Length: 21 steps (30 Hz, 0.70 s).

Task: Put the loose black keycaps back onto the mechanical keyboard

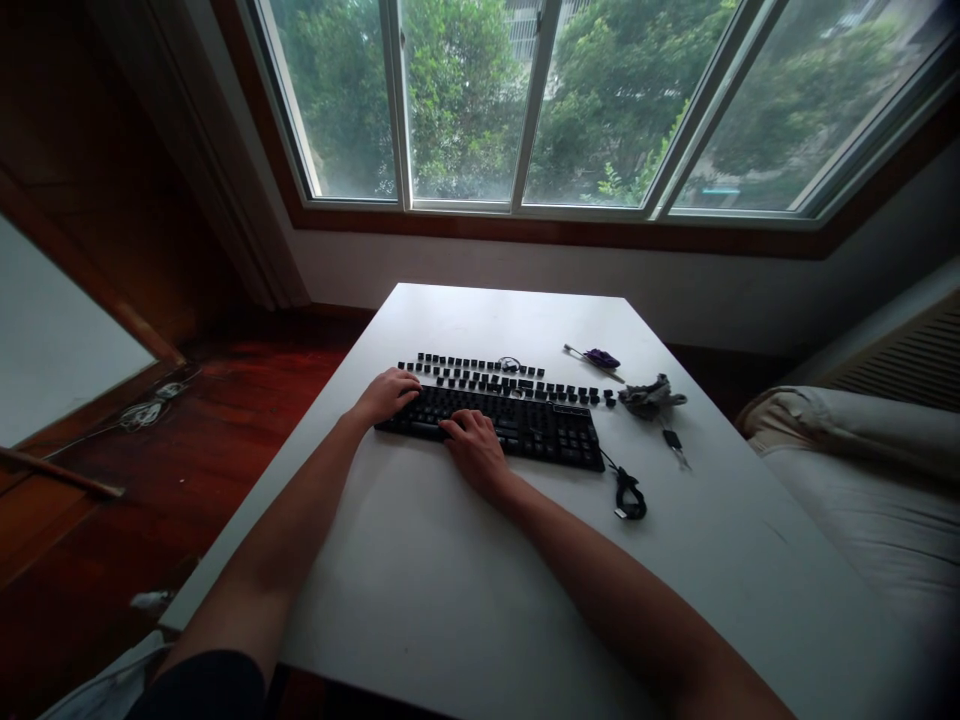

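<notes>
A black keyboard (pixel 517 425) lies on the white table (pixel 420 560). My left hand (pixel 388 396) is at its left end, with the fingers curled over the edge and onto the keys. My right hand (pixel 480 450) rests over the lower rows left of the middle, fingers slightly apart and bent down to the keys. No object shows in it, though its palm side is hidden. Behind the keyboard, loose black keycaps (pixel 574 391) stand in long rows.
Right of the keyboard lie its coiled cable (pixel 630 497), a crumpled grey cloth (pixel 651 396) and a small tool with a black part (pixel 673 440). A purple-and-black brush (pixel 601 358) and a thin stick-like tool (pixel 574 352) are farther back. A window spans the far wall.
</notes>
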Tool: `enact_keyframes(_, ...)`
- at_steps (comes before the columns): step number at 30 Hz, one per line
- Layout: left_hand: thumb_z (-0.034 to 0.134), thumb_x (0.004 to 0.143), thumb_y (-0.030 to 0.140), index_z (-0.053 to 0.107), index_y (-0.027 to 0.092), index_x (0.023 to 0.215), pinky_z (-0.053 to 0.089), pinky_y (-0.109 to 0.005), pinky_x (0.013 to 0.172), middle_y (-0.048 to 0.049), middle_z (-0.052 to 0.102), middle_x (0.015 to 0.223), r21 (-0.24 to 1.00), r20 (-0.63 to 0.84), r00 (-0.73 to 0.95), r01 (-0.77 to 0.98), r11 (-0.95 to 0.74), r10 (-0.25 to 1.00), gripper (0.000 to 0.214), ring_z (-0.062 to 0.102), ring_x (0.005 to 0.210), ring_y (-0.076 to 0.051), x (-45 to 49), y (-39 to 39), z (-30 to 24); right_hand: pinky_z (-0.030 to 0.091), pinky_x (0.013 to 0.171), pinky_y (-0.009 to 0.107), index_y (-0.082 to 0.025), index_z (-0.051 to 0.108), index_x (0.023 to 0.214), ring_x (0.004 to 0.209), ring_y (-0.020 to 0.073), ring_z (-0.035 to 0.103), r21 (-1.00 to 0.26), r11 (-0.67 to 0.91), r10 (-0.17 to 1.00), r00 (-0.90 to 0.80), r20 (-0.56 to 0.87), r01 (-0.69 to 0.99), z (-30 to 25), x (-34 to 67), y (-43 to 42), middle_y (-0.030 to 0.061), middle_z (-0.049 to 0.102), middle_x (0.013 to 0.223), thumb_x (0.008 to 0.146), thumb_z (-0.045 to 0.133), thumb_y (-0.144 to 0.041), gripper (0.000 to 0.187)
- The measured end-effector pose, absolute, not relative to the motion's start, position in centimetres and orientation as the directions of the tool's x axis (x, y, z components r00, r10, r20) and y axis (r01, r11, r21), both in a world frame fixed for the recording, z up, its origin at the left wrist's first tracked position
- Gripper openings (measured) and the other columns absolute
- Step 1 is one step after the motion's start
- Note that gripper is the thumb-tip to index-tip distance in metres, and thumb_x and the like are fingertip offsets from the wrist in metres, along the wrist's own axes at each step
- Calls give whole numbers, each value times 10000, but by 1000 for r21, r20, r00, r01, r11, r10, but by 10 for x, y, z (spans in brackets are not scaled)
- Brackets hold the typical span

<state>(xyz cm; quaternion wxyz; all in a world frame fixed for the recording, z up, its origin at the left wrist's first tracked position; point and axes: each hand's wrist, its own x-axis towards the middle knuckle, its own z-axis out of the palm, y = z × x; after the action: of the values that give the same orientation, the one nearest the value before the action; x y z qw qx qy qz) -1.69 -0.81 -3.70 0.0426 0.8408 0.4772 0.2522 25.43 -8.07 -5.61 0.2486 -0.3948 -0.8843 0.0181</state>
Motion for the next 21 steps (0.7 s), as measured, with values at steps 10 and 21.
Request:
enact_keyframes(10, 611, 931, 298, 767, 256, 1039, 493, -367, 1018, -34, 717, 1154, 348, 367, 418, 767, -539, 831, 195, 637, 1097, -230, -12, -10, -37, 388, 973, 393, -255, 662, 1276, 1115, 266, 487, -219, 672, 723, -564, 398, 707, -52, 252, -76, 101, 599, 1221, 935, 620, -181, 351)
enact_keyframes(21, 639, 895, 285, 747, 243, 996, 485, -398, 1033, -51, 698, 1156, 392, 388, 390, 750, -532, 835, 154, 627, 1104, -235, -10, -6, -43, 400, 966, 371, -271, 661, 1287, 1116, 243, 504, -190, 746, 657, -657, 370, 638, -45, 266, -61, 88, 611, 1207, 925, 643, -150, 382)
